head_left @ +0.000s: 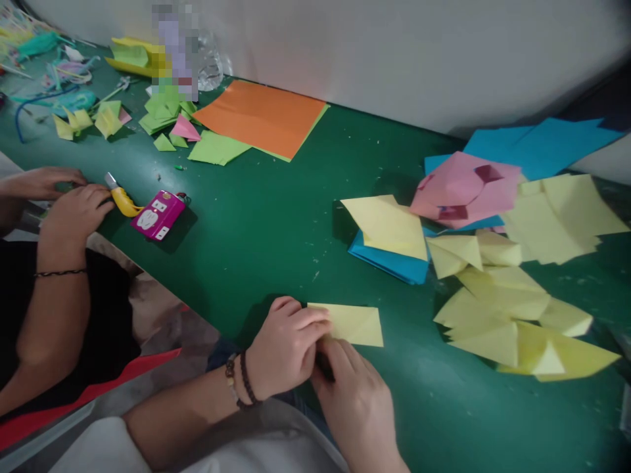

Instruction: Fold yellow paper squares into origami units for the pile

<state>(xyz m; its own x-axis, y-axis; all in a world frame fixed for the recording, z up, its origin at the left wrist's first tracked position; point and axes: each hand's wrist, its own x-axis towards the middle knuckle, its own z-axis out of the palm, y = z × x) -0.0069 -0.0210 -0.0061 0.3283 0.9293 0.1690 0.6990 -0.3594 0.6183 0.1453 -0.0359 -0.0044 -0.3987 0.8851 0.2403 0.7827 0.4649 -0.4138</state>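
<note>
A pale yellow sheet of paper (pixel 359 326), folded into a small rectangle, lies near the table's front edge. My left hand (pixel 290 341), with bracelets at the wrist, has its fingers closed over the left end of this paper. Against the paper's near edge, my right hand (pixel 357 401) is curled, thumb and fingers pinched close to the left fingertips. Both hands hide the left part of the sheet. Just beyond to the right, a yellow sheet (pixel 389 223) rests on a stack of folded blue paper (pixel 389 256).
Folded yellow pieces (pixel 497 295), a pink folded paper shape (pixel 468 187) and blue sheets (pixel 537 148) cover the right side. Orange paper (pixel 266 115) lies at the back. At left are a purple box (pixel 158 215), a yellow-handled cutter (pixel 123 199) and another person's hands (pixel 79 210).
</note>
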